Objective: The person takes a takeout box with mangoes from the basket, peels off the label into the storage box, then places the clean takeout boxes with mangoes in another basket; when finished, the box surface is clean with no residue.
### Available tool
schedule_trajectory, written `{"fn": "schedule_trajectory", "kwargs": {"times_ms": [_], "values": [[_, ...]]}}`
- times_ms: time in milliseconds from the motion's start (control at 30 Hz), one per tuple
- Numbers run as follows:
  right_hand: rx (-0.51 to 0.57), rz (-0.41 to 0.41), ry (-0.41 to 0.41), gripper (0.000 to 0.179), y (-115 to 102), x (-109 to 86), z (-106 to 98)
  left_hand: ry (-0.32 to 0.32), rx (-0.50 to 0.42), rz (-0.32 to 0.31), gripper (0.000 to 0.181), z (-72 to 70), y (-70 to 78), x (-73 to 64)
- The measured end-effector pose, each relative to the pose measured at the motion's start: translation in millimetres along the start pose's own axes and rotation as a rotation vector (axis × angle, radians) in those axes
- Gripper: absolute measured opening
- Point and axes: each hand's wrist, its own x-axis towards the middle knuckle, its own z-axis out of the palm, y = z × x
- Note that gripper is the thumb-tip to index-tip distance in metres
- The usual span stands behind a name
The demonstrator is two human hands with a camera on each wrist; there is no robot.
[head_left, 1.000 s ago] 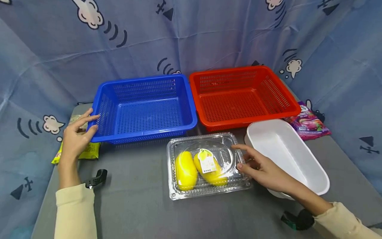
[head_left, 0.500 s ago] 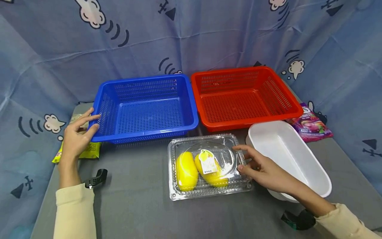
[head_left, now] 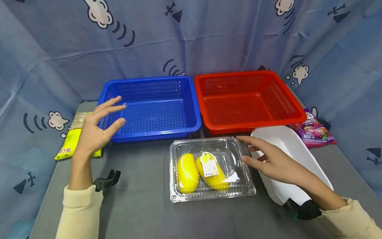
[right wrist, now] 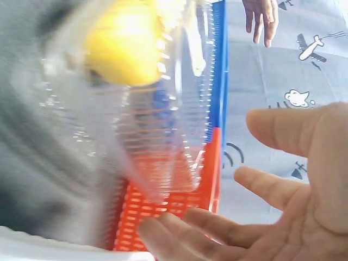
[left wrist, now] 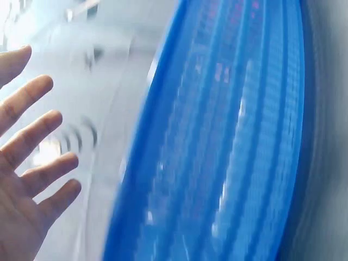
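Note:
My left hand (head_left: 96, 132) is raised near the left side of the blue basket (head_left: 155, 134), its fingers spread and holding nothing. In the left wrist view, a gap separates the left fingers (left wrist: 33, 138) from the blurred basket wall. A clear plastic clamshell box (head_left: 206, 196) lies on the table, with two yellow mangoes (head_left: 188, 174) inside and a white label on its lid. By the box's right edge hovers my right hand (head_left: 276, 162), with fingers extended and apart. The right wrist view shows nothing in its grasp.
Behind the box, a red basket (head_left: 253, 126) stands beside the blue one. A white bin (head_left: 286, 141) lies partly under my right forearm. At far left is a yellow snack bag (head_left: 71, 144), at far right a purple bag (head_left: 317, 132). A patterned curtain (head_left: 215, 39) borders the table.
My left hand has let go of the blue basket's left rim and moved up and rightward. My right hand has shifted slightly right and up from the box's edge. The view has tilted slightly.

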Motion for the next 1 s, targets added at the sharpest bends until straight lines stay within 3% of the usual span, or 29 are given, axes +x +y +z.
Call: {"fn": "schedule_trajectory", "kwargs": {"times_ms": [167,300,533,700,1000], "values": [[-0.050,-0.083,0.121,0.057,-7,17.2,3,-0.118,-0.021,0.156,0.039,28.5,25.4,0.7],[-0.043,-0.113,0.158,0.053,-12,32.3,14,-0.213,-0.039,0.237,0.040,50.7,41.2,-2.2],[-0.022,-0.178,0.059,0.044,-24,52.1,26,-0.396,-0.100,0.329,0.036,90.7,56.4,-13.0],[-0.035,-0.194,-0.017,0.042,-28,61.6,30,-0.502,-0.076,0.331,0.035,110.6,58.8,-18.9],[-0.100,-0.226,-0.085,0.039,-29,70.3,34,-0.600,0.017,0.293,0.041,126.3,52.4,-22.4]]}}
